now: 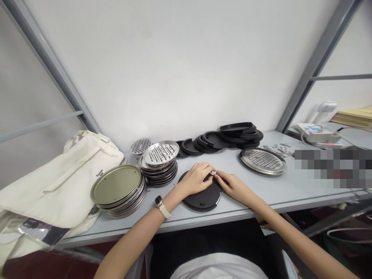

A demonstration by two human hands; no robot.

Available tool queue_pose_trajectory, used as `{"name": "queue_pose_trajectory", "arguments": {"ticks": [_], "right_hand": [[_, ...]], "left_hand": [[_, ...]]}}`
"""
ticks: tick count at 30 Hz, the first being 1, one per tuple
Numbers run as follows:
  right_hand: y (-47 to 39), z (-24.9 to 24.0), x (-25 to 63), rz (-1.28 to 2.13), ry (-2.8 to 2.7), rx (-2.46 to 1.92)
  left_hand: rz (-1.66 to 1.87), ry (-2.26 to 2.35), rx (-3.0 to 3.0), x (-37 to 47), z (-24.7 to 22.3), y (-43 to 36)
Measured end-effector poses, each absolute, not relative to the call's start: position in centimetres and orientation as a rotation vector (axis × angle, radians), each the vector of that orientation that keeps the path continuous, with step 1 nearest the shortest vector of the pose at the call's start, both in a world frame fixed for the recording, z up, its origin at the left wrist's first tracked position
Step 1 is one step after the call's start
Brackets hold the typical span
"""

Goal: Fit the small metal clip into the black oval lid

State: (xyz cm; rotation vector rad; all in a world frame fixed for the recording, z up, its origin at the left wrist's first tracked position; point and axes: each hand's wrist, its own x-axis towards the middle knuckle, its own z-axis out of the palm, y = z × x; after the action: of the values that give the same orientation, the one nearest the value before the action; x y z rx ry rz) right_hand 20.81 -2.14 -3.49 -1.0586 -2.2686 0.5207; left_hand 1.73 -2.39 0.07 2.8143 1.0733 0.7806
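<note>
Both hands meet on a black round plate at the centre of the frame.

I see my left hand point(197, 179) lying curled over the black plate point(202, 197), fingers bent down on its top edge, while my right hand point(232, 185) pinches a small metal clip point(213, 174) at that same edge, fingertips closed on it. Left of the plate sit a stack of perforated steel discs point(159, 162) and a stack of plain lids point(119, 190); black rings point(226, 137) lie behind, near the wall.

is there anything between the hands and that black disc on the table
Nothing visible. The left hand lies right on the black disc, and the right hand touches its far edge, fingertips meeting over a small metal piece.
</note>
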Motion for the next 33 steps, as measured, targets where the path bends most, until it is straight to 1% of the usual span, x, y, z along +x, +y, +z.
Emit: {"name": "queue_pose_trajectory", "arguments": {"ticks": [14, 33], "right_hand": [[-2.66, -3.10, 20.84, 0.504, -2.255, -1.071], [-2.78, -2.79, 20.74, 0.510, -2.254, -1.064]], "left_hand": [[0.787, 1.019, 2.769, 1.76, -0.34, -2.20], [0.792, 1.132, 2.798, 1.66, -0.20, -2.46]]}}
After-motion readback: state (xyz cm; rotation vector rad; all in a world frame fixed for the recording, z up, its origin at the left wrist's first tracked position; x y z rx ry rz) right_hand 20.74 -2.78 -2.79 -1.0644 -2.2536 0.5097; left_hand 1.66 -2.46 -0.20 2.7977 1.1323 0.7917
